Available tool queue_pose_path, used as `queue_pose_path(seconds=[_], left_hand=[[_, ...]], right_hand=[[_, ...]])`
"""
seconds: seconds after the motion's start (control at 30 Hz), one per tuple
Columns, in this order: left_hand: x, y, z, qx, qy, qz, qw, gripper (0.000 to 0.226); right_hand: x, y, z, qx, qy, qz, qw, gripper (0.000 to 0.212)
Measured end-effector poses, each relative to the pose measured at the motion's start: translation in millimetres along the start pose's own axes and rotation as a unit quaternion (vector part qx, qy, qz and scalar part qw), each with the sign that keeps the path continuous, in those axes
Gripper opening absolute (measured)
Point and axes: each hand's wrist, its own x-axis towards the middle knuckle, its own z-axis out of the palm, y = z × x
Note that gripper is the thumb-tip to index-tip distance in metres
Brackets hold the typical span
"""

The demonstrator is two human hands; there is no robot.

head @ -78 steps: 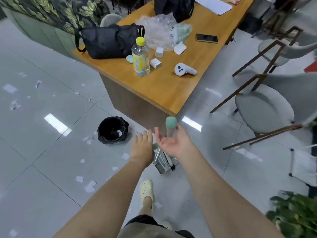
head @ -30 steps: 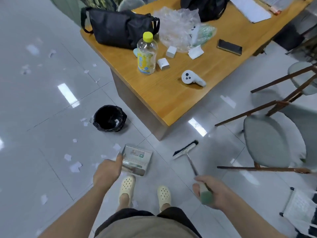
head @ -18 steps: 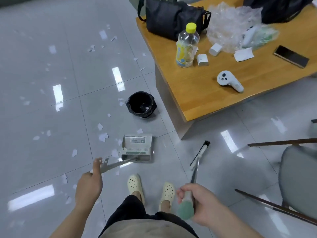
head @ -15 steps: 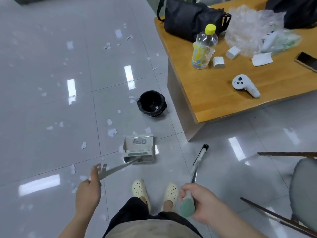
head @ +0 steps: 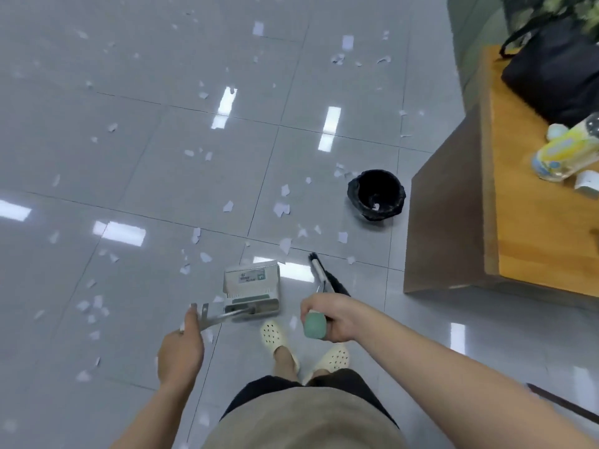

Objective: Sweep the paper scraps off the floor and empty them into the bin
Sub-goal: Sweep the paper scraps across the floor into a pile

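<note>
Since 2.6 s ago the hands have parted from the tools leaning at the table [head: 453, 222] corner; both were open there, and now the left hand [head: 181, 348] grips the metal handle of the dustpan [head: 252, 286] while the right hand [head: 327, 320] grips the broom [head: 324, 277] by its green end; the dustpan has gone from upright against the table to flat on the floor, well left of the table and further from it than 1.0 s ago; the broom head has swung from just before the table corner to just right of the dustpan; the view has turned left, pushing the table to the right edge and bringing more paper scraps [head: 282, 209] into sight left of it.
</note>
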Motion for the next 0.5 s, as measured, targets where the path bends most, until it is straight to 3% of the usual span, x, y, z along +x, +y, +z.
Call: queue_pose_path(seconds=[0.2, 0.27, 0.37, 0.43, 0.5], left_hand=[[33, -15, -19, -0.116, -0.009, -0.113, 0.987, 0.07], [44, -16, -23, -0.154, -0.025, -0.129, 0.979, 0.062], [58, -16, -29, -0.195, -0.089, -0.136, 0.967, 0.051], [62, -16, -31, -0.208, -0.157, -0.137, 0.956, 0.045], [63, -15, -30, -0.195, -0.217, -0.14, 0.946, 0.04]], right_hand=[[14, -17, 37, -0.222, 0.047, -0.021, 0.974, 0.019], [9, -14, 33, -0.242, 0.08, -0.04, 0.966, 0.025], [-1, -8, 18, -0.138, 0.115, -0.013, 0.984, 0.024], [-2, -3, 6, 0.015, 0.079, 0.031, 0.996, 0.027], [3, 1, 7, 0.192, 0.01, 0.047, 0.98, 0.019]])
